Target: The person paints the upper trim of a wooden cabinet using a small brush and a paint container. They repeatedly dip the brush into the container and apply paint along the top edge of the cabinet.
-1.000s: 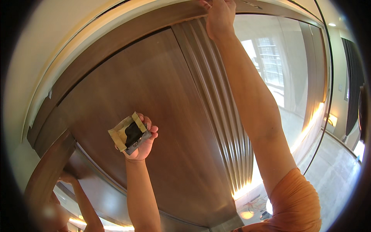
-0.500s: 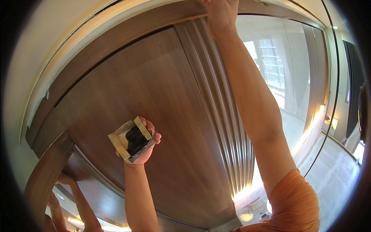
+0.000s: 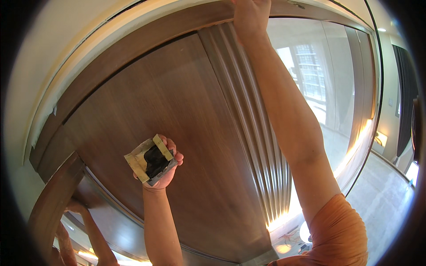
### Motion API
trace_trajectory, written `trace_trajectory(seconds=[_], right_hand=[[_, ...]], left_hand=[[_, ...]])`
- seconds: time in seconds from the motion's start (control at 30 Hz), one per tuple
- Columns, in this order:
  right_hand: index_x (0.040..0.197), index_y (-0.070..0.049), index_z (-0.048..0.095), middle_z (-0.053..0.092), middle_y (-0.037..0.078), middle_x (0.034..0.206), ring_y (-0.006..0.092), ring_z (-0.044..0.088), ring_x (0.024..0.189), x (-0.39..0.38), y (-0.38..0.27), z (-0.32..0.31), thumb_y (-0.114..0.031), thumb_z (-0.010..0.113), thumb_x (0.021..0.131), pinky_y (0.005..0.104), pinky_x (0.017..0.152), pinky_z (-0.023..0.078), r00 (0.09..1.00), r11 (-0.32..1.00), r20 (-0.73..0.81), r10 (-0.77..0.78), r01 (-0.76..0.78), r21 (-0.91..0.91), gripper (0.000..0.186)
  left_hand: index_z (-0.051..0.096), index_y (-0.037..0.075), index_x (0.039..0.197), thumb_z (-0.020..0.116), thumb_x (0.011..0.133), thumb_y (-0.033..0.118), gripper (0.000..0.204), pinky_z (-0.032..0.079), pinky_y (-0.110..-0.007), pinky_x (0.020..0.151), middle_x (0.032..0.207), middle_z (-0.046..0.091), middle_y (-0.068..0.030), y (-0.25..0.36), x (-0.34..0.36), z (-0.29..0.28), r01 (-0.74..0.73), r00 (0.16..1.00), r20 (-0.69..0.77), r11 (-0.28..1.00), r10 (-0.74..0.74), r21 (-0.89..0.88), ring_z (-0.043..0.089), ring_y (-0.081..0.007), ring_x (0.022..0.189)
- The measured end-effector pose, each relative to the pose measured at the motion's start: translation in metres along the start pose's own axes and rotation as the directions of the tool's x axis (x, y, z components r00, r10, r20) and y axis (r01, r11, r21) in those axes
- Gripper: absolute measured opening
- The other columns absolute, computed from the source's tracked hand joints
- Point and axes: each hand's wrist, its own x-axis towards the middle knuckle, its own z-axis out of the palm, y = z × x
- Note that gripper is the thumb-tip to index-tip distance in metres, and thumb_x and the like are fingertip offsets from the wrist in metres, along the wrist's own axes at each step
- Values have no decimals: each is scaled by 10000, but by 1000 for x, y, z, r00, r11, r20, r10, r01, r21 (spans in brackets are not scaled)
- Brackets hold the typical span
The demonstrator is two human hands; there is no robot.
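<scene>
My left hand (image 3: 168, 177) holds up a small, open, box-like tray (image 3: 137, 161) with yellowish, worn sides and one grey edge. Inside it lies a dark black patch (image 3: 155, 162), whose material I cannot make out. The fingers wrap round the tray's right side, in front of a brown wood panel (image 3: 195, 111). High up, my right hand (image 3: 252, 20) reaches to the brown wood trim (image 3: 208, 16) along the panel's top. The upper picture edge cuts off its fingers, so their grip and anything in them stay hidden.
Vertical fluted brown strips (image 3: 248, 102) border the panel, with a glossy, reflecting pane (image 3: 328, 66) to their right. A brown frame (image 3: 55, 195) at lower left encloses a mirror-like surface showing reflected arms (image 3: 91, 230). A dark cord (image 3: 381, 75) hangs at right.
My right hand has shifted slightly left and down along the top trim. My left hand and the tray have barely moved. At right, the dark cord appears slightly farther left.
</scene>
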Motion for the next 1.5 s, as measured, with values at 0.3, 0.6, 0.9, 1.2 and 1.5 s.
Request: trace_trajectory(seconds=[0.3,0.6,0.9,1.2,1.5], right_hand=[[1034,22,711,712,68,939,140,635,907,-6,-14,-5,-99,596,980,299,840,497,996,993,-84,10,-20,-115,176],[1089,20,727,732,86,952,141,647,860,-9,-20,-13,-111,611,976,291,776,515,985,955,-144,-92,47,-293,209],[1172,-6,724,702,127,1088,197,658,980,-26,-28,-9,-139,599,1028,329,839,522,942,828,-247,-228,54,-558,233],[1219,-23,720,651,102,1019,175,622,870,-45,-28,11,-93,596,1037,297,777,513,954,918,-254,-157,46,-395,231],[1216,-20,718,640,89,987,156,610,808,-58,-30,34,-84,592,1041,293,708,510,974,900,-169,-154,67,-430,225]], left_hand=[[528,0,1337,984,544,575,1081,605,-454,946,1178,635,-151,-1,0,-1,-7,1000,20,1000,7,9,685,-340,1110],[489,-7,1339,974,587,563,1061,595,-467,981,1200,622,-162,-1,0,0,-8,999,41,1000,9,-17,681,-367,1137],[457,-18,1310,753,885,358,641,580,-482,1017,1206,589,-183,-2,2,9,-13,997,72,999,16,-52,656,-374,1175],[463,-15,1303,656,1019,276,451,579,-473,1018,1211,586,-183,-2,5,14,-11,996,91,998,16,-62,650,-362,1186],[479,-4,1335,979,586,549,1057,583,-469,992,1225,616,-167,-1,0,-1,-5,998,61,999,8,-42,667,-374,1151]])
